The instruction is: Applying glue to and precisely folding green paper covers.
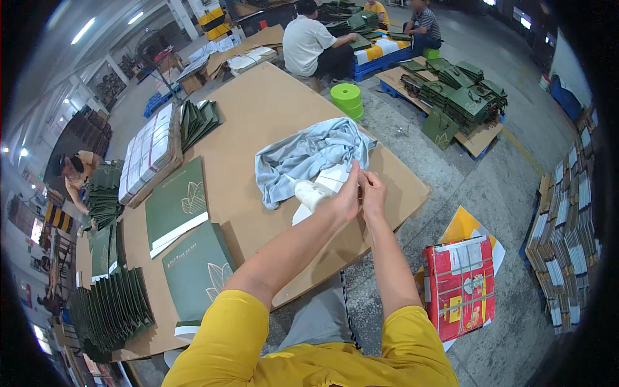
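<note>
Over the near right part of the brown board table (pixel 258 109), my left hand (pixel 347 198) and my right hand (pixel 373 193) meet, fingertips pressed together. Whatever sits between the fingers is too small or hidden to make out. Just beyond them lies a crumpled light blue cloth (pixel 290 155). White card pieces (pixel 333 178) rest on its near side, partly covered by my left hand. A white squeeze bottle (pixel 311 193) with a pointed nozzle lies beside my left wrist, its lower end hidden behind the forearm.
Flat green printed bags (pixel 174 206) and a bundle of folded green bags (pixel 113 306) cover the table's left side, near a strapped white stack (pixel 149 151). A red strapped package (pixel 459 284) sits right of my legs. Beyond are a green stool (pixel 347 100) and seated people (pixel 309 45).
</note>
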{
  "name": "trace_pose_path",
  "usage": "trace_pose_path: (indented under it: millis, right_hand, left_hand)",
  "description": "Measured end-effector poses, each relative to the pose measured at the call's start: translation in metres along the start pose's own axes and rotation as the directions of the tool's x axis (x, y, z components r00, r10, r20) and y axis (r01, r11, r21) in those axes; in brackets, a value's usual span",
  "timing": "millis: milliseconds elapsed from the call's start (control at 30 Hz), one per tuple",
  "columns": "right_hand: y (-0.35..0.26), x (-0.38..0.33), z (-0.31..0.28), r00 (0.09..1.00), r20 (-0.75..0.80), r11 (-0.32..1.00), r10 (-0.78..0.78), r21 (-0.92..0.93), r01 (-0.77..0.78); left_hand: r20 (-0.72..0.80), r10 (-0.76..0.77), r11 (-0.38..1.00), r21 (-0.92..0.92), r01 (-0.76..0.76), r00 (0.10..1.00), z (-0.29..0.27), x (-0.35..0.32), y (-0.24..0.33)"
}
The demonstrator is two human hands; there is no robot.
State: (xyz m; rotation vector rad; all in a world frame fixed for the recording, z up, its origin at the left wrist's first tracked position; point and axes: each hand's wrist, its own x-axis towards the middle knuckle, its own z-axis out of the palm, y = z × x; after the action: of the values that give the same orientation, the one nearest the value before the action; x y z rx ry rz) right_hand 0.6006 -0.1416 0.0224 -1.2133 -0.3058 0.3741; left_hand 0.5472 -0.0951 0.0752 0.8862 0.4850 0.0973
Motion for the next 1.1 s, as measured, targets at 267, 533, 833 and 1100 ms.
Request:
trace_pose_path:
  millis: [267,533,833,1100]
  right_hand:
    - [-0.021,0.001,0.000,0.989,-0.132,0.992,0.059,-0.105,-0.073]
    - [-0.053,-0.015,-0.039,0.985,-0.103,0.963,0.140,-0.218,-0.160]
    - [-0.054,-0.120,-0.036,0.997,0.011,0.932,-0.079,-0.353,0.078]
    - [-0.082,-0.208,0.042,0.905,0.425,0.948,0.009,-0.291,0.127]
  left_hand:
    - [-0.041,0.074,0.984,0.165,-0.066,0.996,0.012,-0.024,-0.014]
    - [0.175,-0.006,0.888,0.454,-0.075,0.985,0.011,-0.107,0.016]
    - [0.020,0.220,0.903,0.374,-0.211,0.975,-0.050,-0.263,0.048]
    - [-0.234,0.432,0.899,0.182,-0.397,0.871,-0.092,-0.356,0.028]
